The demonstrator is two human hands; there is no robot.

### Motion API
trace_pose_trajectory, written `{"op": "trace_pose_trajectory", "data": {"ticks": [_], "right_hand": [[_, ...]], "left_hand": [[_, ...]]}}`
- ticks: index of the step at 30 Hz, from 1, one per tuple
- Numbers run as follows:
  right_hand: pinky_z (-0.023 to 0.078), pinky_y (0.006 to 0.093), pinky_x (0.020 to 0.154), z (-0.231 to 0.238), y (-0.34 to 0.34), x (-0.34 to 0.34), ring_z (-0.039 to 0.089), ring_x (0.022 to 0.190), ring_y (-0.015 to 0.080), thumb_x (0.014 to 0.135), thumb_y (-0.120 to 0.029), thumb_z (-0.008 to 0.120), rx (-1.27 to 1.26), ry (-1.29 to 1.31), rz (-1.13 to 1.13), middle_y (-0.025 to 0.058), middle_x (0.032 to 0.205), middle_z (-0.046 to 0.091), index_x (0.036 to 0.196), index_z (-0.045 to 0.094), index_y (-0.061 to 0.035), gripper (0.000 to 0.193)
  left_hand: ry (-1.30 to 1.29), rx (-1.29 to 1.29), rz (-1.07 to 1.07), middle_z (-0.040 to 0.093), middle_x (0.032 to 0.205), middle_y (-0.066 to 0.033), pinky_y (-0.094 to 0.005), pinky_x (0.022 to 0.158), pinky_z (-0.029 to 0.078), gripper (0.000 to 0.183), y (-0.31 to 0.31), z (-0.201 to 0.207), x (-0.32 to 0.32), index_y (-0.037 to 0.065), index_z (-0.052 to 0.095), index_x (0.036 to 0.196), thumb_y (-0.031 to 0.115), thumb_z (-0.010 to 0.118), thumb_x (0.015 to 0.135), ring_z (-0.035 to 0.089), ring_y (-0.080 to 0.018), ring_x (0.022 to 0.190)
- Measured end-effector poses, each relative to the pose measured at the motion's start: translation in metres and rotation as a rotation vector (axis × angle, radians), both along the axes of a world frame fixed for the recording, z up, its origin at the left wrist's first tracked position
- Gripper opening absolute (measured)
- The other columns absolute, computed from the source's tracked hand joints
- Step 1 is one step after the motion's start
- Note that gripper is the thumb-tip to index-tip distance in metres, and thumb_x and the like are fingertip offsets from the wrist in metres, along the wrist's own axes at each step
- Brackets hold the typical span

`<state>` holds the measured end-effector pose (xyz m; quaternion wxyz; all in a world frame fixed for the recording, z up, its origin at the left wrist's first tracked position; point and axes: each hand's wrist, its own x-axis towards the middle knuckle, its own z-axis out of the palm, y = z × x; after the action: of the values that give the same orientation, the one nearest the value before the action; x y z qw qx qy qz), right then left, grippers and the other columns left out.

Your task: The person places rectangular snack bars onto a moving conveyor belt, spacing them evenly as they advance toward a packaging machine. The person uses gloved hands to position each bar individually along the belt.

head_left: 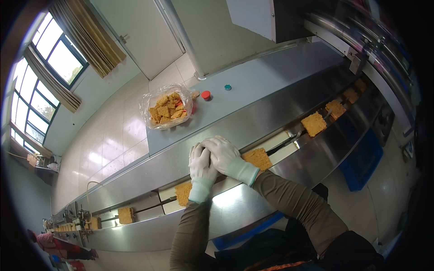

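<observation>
My two hands wear white gloves with pale green cuffs and rest together over the far metal edge of a conveyor channel. My right hand (220, 152) lies over part of my left hand (199, 163), its fingers stretched across it. The left fingers are laid out too, partly covered, and I see nothing held in either hand. A square golden crispy cake (257, 159) sits in the channel beside my right wrist. Another golden cake (182, 193) lies next to my left cuff, partly hidden by it.
More cakes (313, 124) line the channel to a roller machine (361, 49) at right. Beyond it, a plastic-lined tub (145, 113) holds broken pieces, near a red cap (206, 95) and a green cap (228, 87). A blue crate (361, 162) stands below. Someone in red (63, 248) is far left.
</observation>
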<state>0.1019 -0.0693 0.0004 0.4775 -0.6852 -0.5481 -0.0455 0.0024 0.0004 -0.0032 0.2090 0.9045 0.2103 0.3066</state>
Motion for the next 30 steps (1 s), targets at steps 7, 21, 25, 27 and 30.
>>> {"op": "trace_pose_trajectory", "data": {"ticks": [7,21,25,27,30], "right_hand": [[0.045,0.0414,0.089,0.0031,-0.0011,-0.0011,0.056,0.096,0.0344,0.075,-0.003,0.047,0.004,0.009,0.007,0.0147,0.104,0.062,0.101,0.060,-0.0027,0.029],[0.045,0.0407,0.089,0.0031,-0.0011,-0.0004,0.056,0.096,0.0328,0.075,-0.005,0.047,-0.020,0.009,0.012,0.0141,0.104,0.062,0.100,0.059,-0.0024,0.028],[0.045,0.0409,0.089,0.0028,-0.0011,0.0000,0.055,0.096,0.0333,0.075,-0.004,0.047,-0.022,0.009,0.016,0.0144,0.103,0.062,0.101,0.059,-0.0018,0.029],[0.045,0.0410,0.089,0.0026,-0.0011,0.0000,0.055,0.096,0.0335,0.075,-0.004,0.047,-0.015,0.011,0.016,0.0146,0.103,0.062,0.101,0.059,-0.0016,0.029],[0.045,0.0410,0.089,0.0037,-0.0013,-0.0003,0.055,0.095,0.0337,0.075,-0.003,0.047,-0.014,0.016,0.017,0.0148,0.103,0.062,0.101,0.059,-0.0016,0.029]], "left_hand": [[-0.059,0.074,-0.005,0.056,0.115,-0.0174,-0.0415,0.096,0.040,0.032,0.0004,0.0000,0.0000,0.003,0.059,0.104,0.018,0.062,0.076,0.051,-0.0363,0.110],[-0.010,0.014,0.001,0.055,0.118,-0.0184,-0.0464,0.106,0.033,0.033,-0.0018,0.0033,-0.0008,0.003,0.058,0.107,0.021,0.058,0.080,0.048,-0.0375,0.118],[-0.005,0.000,0.000,0.055,0.118,-0.0186,-0.0463,0.106,0.033,0.033,-0.0023,0.0045,-0.0006,0.003,0.059,0.107,0.021,0.058,0.080,0.048,-0.0375,0.118],[0.002,0.006,0.003,0.055,0.118,-0.0186,-0.0463,0.106,0.033,0.033,-0.0021,0.0040,-0.0007,0.003,0.059,0.107,0.021,0.058,0.080,0.048,-0.0375,0.118],[-0.002,0.011,0.004,0.055,0.118,-0.0185,-0.0463,0.106,0.033,0.034,-0.0024,0.0041,-0.0009,0.003,0.059,0.108,0.021,0.058,0.079,0.047,-0.0376,0.118]]}}
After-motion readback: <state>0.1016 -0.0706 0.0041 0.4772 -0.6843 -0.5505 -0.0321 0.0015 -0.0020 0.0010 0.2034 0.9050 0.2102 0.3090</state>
